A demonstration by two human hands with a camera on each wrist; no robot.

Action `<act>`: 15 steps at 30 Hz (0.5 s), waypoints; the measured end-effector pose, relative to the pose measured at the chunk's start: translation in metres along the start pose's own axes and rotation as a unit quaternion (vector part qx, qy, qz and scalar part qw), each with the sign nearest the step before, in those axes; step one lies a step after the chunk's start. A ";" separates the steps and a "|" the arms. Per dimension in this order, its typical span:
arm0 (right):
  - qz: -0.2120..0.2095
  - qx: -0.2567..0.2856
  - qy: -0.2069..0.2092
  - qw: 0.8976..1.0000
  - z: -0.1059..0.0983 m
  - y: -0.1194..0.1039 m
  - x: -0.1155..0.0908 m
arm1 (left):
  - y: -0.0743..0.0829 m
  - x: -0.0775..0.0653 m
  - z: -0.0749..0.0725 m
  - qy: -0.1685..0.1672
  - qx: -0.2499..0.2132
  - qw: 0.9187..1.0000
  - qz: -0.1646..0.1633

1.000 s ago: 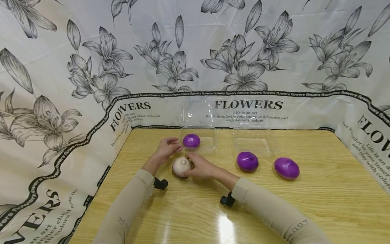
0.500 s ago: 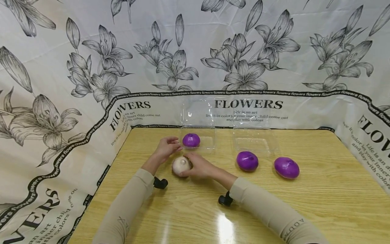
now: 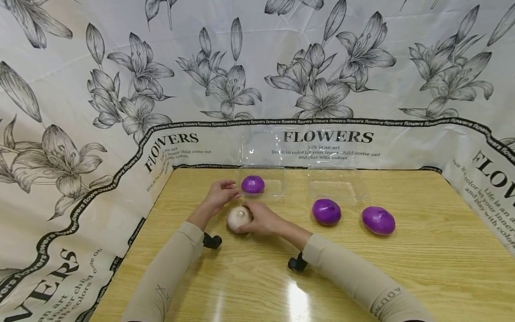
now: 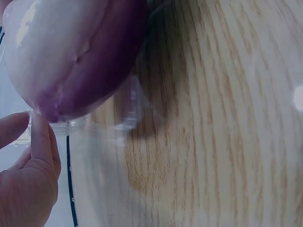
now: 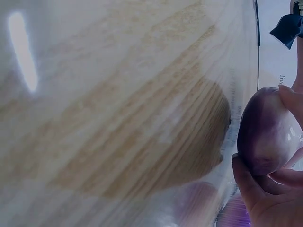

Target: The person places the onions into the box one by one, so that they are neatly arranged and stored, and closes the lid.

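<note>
Right hand: thumb and fingers [image 3: 263,218] curled round white-and-purple, glossy, onion-shaped bulb [image 3: 237,218].
Bulb spot: just in front of clear plastic hinged box [image 3: 274,188]; resting on table [image 3: 257,281] or lifted, can't tell.
Left hand: fingers [image 3: 219,197] loosely bent, part-open, by the box's near left corner; contact with bulb or box, can't tell.
Inside box: glossy purple onion-shaped bulb [image 3: 252,184].
Right of box: second clear plastic box [image 3: 338,190], two more purple bulbs [image 3: 326,212] before it.
Hard to see: transparent walls faint; held bulb cut off in left wrist view.
</note>
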State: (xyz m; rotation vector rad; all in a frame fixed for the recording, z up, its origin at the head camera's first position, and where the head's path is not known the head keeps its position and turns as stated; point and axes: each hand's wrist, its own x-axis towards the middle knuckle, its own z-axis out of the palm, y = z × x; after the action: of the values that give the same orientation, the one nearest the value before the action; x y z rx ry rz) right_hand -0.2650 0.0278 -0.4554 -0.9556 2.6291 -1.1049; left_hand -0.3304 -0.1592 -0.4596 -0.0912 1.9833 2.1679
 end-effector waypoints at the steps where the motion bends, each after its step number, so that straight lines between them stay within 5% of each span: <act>1: -0.002 -0.003 0.001 1.000 0.000 0.000 0.000 | 0.000 0.000 0.000 0.000 0.000 1.000 0.000; 15: 0.007 -0.007 0.002 1.000 -0.018 0.001 -0.012 | -0.001 0.000 -0.001 -0.003 0.000 1.000 0.006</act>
State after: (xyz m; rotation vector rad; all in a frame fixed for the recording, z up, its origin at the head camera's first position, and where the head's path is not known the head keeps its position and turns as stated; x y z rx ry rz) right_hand -0.2627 0.0462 -0.4443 -0.9376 2.6459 -1.0879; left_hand -0.3308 -0.1598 -0.4605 -0.0729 1.9872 2.1725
